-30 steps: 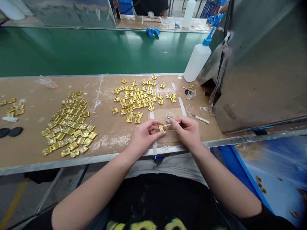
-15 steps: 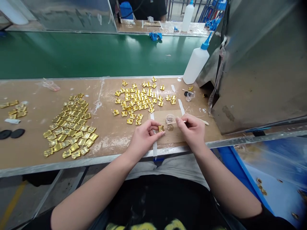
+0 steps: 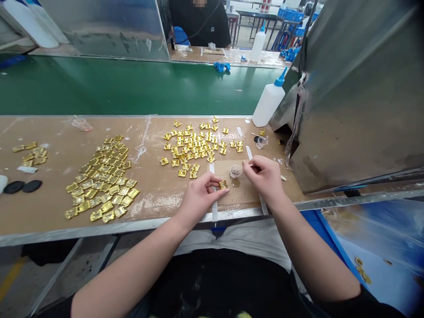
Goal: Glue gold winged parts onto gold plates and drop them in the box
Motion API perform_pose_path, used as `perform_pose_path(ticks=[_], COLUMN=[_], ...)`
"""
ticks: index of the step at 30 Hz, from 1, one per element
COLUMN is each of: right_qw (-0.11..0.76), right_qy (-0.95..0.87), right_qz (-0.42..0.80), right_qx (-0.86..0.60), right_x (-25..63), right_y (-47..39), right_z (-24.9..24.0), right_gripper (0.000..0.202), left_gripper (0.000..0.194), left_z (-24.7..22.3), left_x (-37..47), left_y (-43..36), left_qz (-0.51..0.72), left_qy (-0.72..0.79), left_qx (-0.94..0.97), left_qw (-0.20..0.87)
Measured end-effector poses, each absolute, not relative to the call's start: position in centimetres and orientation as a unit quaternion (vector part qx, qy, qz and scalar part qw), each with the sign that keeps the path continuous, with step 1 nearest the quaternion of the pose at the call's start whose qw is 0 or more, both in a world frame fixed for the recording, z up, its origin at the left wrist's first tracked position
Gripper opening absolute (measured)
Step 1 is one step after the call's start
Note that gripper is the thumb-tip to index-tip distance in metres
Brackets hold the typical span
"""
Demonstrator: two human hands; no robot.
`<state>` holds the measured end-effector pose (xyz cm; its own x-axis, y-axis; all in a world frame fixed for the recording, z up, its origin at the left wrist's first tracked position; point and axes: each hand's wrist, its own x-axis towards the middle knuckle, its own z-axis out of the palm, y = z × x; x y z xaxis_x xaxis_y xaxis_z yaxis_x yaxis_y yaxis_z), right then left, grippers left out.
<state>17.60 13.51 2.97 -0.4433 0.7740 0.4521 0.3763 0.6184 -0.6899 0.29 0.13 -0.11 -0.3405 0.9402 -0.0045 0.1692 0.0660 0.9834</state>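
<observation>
Between the thumb and fingers of my left hand (image 3: 202,194) is a small gold piece (image 3: 223,184), held over the cardboard pad (image 3: 245,194). My right hand (image 3: 265,179) pinches a thin stick (image 3: 239,170), whose tip is at a small clear cup (image 3: 235,172) on the pad. Behind my left hand lies a loose group of gold pieces (image 3: 195,143). Further left, many flat gold pieces (image 3: 109,176) lie close together in slanting rows.
A white bottle with a blue nozzle (image 3: 268,104) stands at the back right, beside a metal panel (image 3: 351,97). Black discs (image 3: 32,186) lie at the left. Beyond the green belt (image 3: 132,88) sits a person (image 3: 198,24). A blue bin (image 3: 334,243) is below right.
The stick in my right hand has moved, its tip now at the clear cup. My left hand still holds the gold piece. The camera view has tilted up slightly.
</observation>
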Motion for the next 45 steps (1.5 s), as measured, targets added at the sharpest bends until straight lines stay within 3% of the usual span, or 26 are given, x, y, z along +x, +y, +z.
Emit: perform_pose_path(ticks=[3, 7, 22, 45], right_qw=[0.47, 0.448, 0.4, 0.407], right_qy=[-0.704, -0.687, -0.744, -0.74], right_qz=[0.384, 0.459, 0.421, 0.417], right_qx=[-0.369, -0.342, -0.331, -0.335], right_x=[17.9, 17.7, 17.2, 17.1], right_y=[12.0, 10.7, 10.4, 10.3], right_z=[2.2, 1.1, 0.6, 0.5], right_gripper=[0.04, 0.041, 0.039, 0.04], left_gripper=[0.031, 0.032, 0.028, 0.03], left_z=[-0.2, -0.3, -0.4, 0.1], left_x=[0.3, 0.3, 0.3, 0.5], left_y=[0.2, 0.2, 0.2, 0.1], left_qz=[0.526, 0.522, 0.511, 0.506], left_qy=[0.624, 0.625, 0.625, 0.629], left_qx=[0.439, 0.446, 0.468, 0.464], left_qw=[0.376, 0.372, 0.359, 0.365])
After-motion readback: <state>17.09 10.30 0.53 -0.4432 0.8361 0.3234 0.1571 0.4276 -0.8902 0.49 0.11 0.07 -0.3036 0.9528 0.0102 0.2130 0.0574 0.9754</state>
